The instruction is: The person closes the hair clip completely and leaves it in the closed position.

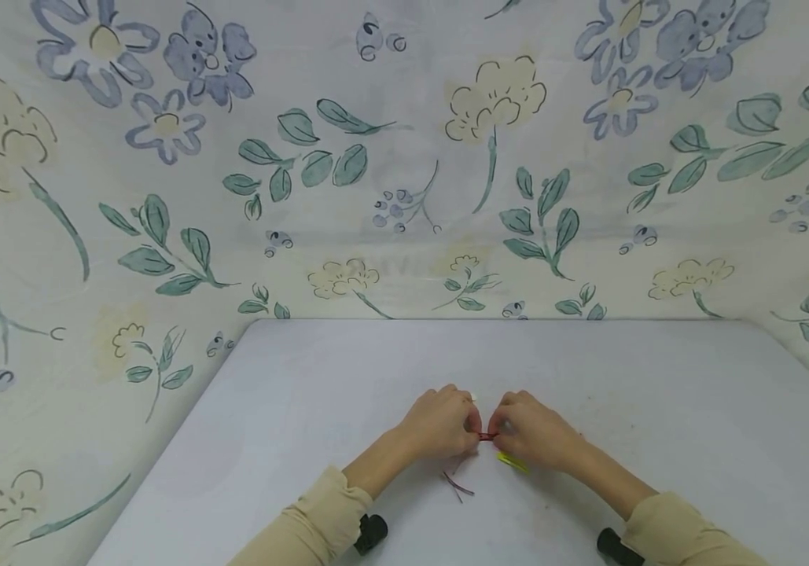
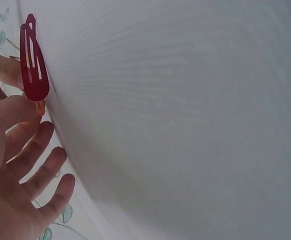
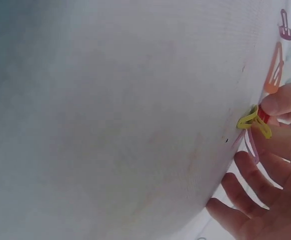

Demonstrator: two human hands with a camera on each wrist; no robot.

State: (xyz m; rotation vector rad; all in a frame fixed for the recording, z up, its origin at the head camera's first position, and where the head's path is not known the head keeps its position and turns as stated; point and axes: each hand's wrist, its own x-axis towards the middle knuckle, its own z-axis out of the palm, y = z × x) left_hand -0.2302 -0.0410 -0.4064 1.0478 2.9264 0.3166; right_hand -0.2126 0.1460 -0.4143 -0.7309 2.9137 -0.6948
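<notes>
Pinching the red slotted metal snap clip (image 1: 487, 437) between left hand (image 1: 441, 423) and right hand (image 1: 537, 432), well in from the white table's far edge (image 1: 588, 323); best to brace one end, flex gently.

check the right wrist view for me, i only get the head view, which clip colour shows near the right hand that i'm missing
Observer: An orange clip shows beside the right hand.
Operator: ok and the left wrist view, any detail up close
Observer: It shows a red clip with long slots cut through it, which you can't make out from the head view.
</notes>
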